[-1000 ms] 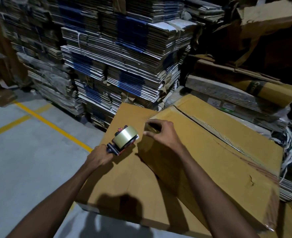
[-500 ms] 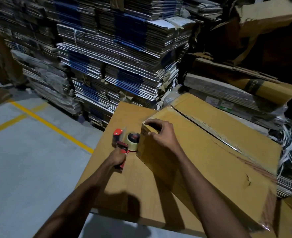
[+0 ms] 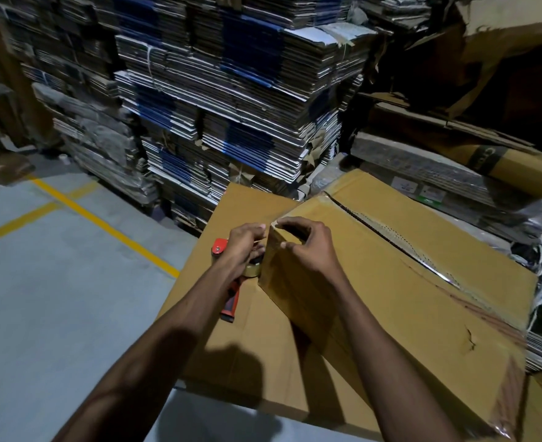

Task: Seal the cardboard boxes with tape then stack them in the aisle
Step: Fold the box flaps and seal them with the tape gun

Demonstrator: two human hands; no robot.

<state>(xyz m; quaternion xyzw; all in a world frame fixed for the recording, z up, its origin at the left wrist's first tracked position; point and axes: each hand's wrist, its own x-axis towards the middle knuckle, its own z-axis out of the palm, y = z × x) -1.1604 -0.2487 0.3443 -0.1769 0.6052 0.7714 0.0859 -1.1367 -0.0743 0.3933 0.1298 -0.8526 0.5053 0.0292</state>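
Observation:
A large brown cardboard box (image 3: 391,282) lies tilted on a flatter cardboard box (image 3: 257,333); its top seam runs open toward the far right. A red tape dispenser (image 3: 230,303) with a clear tape roll (image 3: 252,270) rests against the upper box's near-left corner. My left hand (image 3: 242,248) curls over the dispenser's head, leaving the handle free below my wrist. A thin strip of tape runs from it to the corner. My right hand (image 3: 309,247) pinches that corner, fingertips on top and thumb on the side face.
Tall stacks of flattened cartons (image 3: 231,106) rise right behind the boxes. More flattened brown cartons (image 3: 454,173) pile up at the right. Grey floor (image 3: 56,298) with a yellow line (image 3: 104,221) spreads to the left.
My left hand brought the dispenser right, up against the box corner, and slid from the handle onto its head. My right hand stayed at the corner.

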